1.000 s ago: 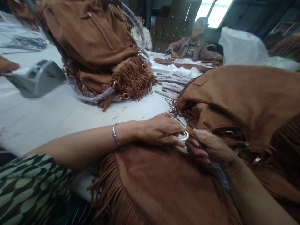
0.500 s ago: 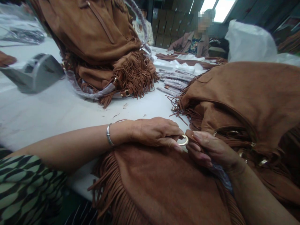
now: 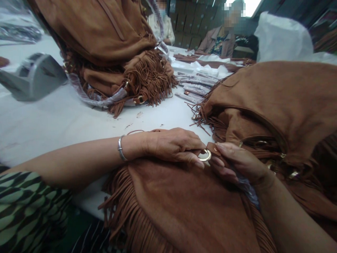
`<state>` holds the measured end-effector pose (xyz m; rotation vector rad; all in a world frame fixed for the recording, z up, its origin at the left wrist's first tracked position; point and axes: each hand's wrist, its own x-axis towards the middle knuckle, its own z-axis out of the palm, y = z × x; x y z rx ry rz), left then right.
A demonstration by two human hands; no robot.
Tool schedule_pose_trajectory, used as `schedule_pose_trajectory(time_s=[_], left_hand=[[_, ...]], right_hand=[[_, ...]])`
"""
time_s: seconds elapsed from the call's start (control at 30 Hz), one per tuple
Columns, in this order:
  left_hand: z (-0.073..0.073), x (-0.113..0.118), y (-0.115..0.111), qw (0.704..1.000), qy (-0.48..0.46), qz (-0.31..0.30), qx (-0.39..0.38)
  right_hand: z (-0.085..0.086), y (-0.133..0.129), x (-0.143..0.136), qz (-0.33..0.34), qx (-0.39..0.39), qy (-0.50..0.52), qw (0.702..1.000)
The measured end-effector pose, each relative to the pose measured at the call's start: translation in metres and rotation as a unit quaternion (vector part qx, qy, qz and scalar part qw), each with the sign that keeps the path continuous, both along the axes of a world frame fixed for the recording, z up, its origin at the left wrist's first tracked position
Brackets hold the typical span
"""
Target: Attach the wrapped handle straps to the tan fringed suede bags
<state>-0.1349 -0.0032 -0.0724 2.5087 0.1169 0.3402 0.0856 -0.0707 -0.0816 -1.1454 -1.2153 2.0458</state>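
Observation:
A brown suede bag [image 3: 189, 200] with fringed sides lies in front of me at the table's near edge. Above its upper edge my left hand [image 3: 175, 146] pinches a gold ring [image 3: 206, 155] between thumb and fingers. My right hand [image 3: 238, 160] is closed on a brown leather strap end [image 3: 213, 149] with a small rivet, which meets the ring. Plastic-wrapped strap [image 3: 247, 189] shows below my right hand.
On the white table [image 3: 86, 126] stand a fringed bag [image 3: 105, 38] and a grey tape dispenser [image 3: 37, 77]. Another brown bag [image 3: 286, 95] is at right. Wrapped straps [image 3: 196, 86] lie behind. Two people [image 3: 219, 42] [image 3: 162, 26] sit across.
The view has shifted slightly, so the table items sit a little higher and further left. More of the riveted strap end shows beside my right fingers. Both hands keep their hold.

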Motion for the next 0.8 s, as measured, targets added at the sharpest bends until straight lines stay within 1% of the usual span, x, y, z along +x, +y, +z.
schedule_pose_trajectory(time_s=[0.1, 0.17, 0.2, 0.27, 0.33, 0.53, 0.8], left_hand=[[-0.002, 0.000, 0.001, 1.000, -0.013, -0.018, 0.005], [-0.004, -0.001, 0.001, 0.999, -0.023, -0.038, 0.004], [-0.004, -0.001, 0.002, 0.999, -0.028, -0.042, 0.003], [-0.005, -0.001, 0.002, 0.999, -0.034, -0.036, 0.007], [-0.005, 0.000, 0.002, 0.999, -0.037, -0.028, 0.017], [-0.004, 0.001, 0.001, 0.998, -0.048, -0.027, 0.042], [-0.005, 0.002, 0.000, 0.995, -0.030, -0.023, 0.092]], right_hand=[[-0.005, 0.003, 0.003, 0.022, 0.072, -0.015, 0.997], [-0.007, 0.005, 0.005, 0.017, 0.101, -0.025, 0.994], [-0.008, 0.005, 0.005, -0.001, 0.103, -0.027, 0.994], [-0.007, 0.004, 0.006, -0.036, 0.080, -0.025, 0.996], [-0.006, 0.003, 0.005, -0.054, 0.058, -0.026, 0.997], [0.001, 0.000, 0.001, -0.078, 0.074, -0.101, 0.989], [0.004, 0.000, 0.002, -0.080, 0.073, -0.129, 0.986]])
